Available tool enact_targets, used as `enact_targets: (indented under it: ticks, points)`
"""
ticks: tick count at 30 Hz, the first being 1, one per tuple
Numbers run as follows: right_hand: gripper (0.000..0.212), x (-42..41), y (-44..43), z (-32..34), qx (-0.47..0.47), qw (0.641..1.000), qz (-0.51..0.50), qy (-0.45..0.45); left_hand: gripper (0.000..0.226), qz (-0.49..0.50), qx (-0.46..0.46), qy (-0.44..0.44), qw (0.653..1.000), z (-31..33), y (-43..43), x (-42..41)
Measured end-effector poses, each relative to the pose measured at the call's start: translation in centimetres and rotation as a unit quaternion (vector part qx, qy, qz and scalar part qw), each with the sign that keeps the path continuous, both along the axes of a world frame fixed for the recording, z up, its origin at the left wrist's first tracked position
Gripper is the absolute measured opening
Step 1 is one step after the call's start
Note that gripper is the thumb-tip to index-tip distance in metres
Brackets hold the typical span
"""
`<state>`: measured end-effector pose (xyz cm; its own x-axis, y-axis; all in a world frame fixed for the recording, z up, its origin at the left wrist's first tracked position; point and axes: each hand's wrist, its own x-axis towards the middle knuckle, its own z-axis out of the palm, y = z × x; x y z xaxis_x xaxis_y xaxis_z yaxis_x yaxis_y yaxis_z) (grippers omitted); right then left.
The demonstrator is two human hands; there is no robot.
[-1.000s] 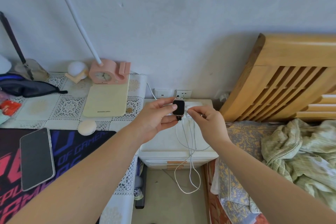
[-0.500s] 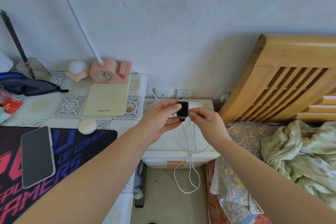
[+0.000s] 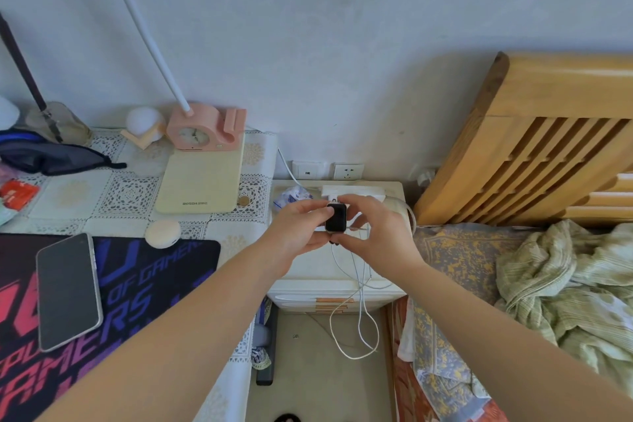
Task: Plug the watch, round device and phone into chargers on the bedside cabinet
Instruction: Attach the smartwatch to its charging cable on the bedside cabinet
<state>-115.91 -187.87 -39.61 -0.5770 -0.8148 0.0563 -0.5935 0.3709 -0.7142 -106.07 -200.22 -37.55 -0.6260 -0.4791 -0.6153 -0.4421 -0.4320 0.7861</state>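
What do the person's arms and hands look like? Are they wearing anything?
Both arms are bare all the way up, with no sleeves showing. The left hand and right hand wear no gloves, and no rings or bracelets are visible.

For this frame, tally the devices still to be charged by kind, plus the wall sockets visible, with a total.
Watch: 1, held by left hand and right hand
Round device: 1
Phone: 1
Wall sockets: 2
Total: 5
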Motion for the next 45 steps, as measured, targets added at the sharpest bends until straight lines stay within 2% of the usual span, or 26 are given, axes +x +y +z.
enact_targets:
  ticks: [8, 12, 16, 22, 26, 35, 40, 45]
  points:
    - [0.052, 0.3, -0.5, -5.8, 0.049, 0.998, 0.021, -0.026, 0.032, 0.012, 0.057, -0.068, 0.996, -4.8, 0.0, 0.5]
    - [0.054, 0.0, -0.9, -9.3, 0.067, 0.997, 0.013, -0.036, 0.048, 0.023, 0.042, -0.081, 0.996, -7.6, 0.5, 0.0]
    - [0.054, -0.3, -1.7, -12.9, 0.088, 0.994, 0.013, -0.055, 0.054, 0.028, 0.023, -0.084, 0.996, -11.2, 0.8, -0.2]
    - [0.056, -0.3, -3.7, -17.4, 0.127, 0.985, 0.021, -0.114, 0.042, 0.088, 0.013, -0.099, 0.991, -14.8, 0.7, -0.6]
    - [0.056, 0.0, -5.2, -19.7, 0.131, 0.982, 0.022, -0.136, 0.042, 0.109, -0.004, -0.097, 0.989, -16.8, -0.1, -0.7]
    - [0.054, 0.9, -7.2, -22.0, 0.154, 0.981, 0.015, -0.117, 0.035, 0.158, 0.001, -0.077, 0.984, -19.7, -0.8, -0.4]
    - [0.049, 1.6, -8.7, -22.6, 0.151, 0.985, 0.020, -0.083, 0.052, 0.217, -0.005, -0.097, 0.971, -21.0, -1.3, -0.1]
    - [0.047, 2.2, -9.8, -23.4, 0.168, 0.983, 0.018, -0.072, 0.050, 0.208, -0.023, -0.099, 0.973, -21.4, -1.8, 0.0]
